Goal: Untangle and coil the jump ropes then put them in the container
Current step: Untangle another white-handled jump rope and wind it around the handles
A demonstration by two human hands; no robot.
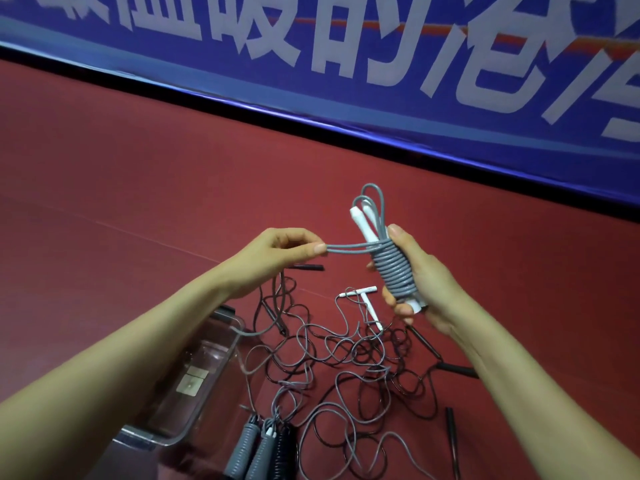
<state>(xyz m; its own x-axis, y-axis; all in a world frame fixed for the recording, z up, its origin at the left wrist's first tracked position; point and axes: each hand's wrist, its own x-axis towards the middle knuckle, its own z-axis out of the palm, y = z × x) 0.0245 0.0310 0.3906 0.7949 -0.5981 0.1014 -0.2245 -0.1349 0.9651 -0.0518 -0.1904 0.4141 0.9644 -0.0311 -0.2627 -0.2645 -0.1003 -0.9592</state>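
Wrap looks nearly done: our right hand (419, 289) grips the gray jump rope bundle (393, 271) round its white handles (358, 218), and our left hand (284, 251) pinches the loose loop end (346, 247). We pull taut & tuck it under the last turns w/o slack. The clear container (214, 362) sits lower left.

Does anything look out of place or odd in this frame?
Three finished coils lie on the red floor beside the clear container, not in it. Loose ropes lie tangled next to them. Nothing looks damaged. The right hand grips a gray coil; the left hand pinches its loose end.
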